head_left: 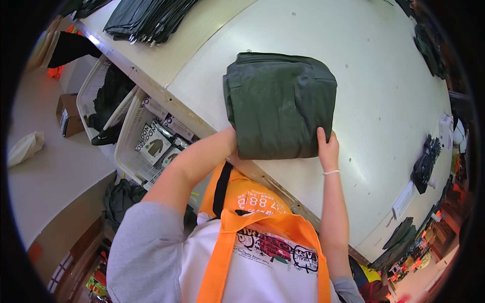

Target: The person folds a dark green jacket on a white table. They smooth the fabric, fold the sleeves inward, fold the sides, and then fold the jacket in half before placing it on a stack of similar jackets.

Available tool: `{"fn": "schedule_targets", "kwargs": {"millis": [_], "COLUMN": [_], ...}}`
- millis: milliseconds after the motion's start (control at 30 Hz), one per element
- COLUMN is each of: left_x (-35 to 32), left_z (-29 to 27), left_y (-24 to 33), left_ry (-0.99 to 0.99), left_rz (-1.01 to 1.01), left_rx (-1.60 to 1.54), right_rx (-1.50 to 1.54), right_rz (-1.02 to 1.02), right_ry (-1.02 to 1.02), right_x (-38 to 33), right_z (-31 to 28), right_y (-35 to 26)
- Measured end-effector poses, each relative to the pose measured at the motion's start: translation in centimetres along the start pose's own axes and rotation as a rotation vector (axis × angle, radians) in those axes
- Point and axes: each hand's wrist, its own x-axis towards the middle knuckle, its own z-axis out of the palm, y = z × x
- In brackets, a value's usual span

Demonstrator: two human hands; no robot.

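A thick, squared-off folded dark green garment (280,106) with a smooth, slightly shiny surface is between my two hands, over the near part of the white table. My right hand (327,144) grips its lower right corner, the thumb lying against the face and the fingers mostly out of sight behind it. At the lower left side, my left hand (232,137) goes in behind the garment. Only its wrist end shows, and its fingers are hidden.
The white table (374,121) bears a stack of folded dark garments (149,20) at the far left and a dark bundle (425,161) at the right. White plastic baskets (129,136) stand below the left edge, holding packages and dark cloth. A cardboard box (69,115) is farther left.
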Motion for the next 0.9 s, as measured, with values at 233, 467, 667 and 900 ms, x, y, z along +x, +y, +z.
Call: {"fn": "schedule_targets", "kwargs": {"millis": [233,467,667,900], "left_x": [-4.4,-9.0,-3.7,6.3], "left_z": [-0.4,0.0,-3.5,-3.7], "left_y": [1.0,-1.2,9.1,13.8], "left_ry": [0.537,0.764,0.800,0.514], "left_rz": [-0.312,0.058,0.334,-0.128], "left_rx": [0.111,1.306,0.964,0.459], "right_rx": [-0.005,-0.256,0.212,0.926], "right_rz": [0.113,0.191,0.110,0.502], "right_ry": [0.079,-0.102,0.006,-0.463], "right_x": [-1.0,-1.8,9.4,15.7], "right_z": [1.5,0.9,-1.8,-1.5], "right_y": [0.4,-0.3,-1.6,-2.4]}}
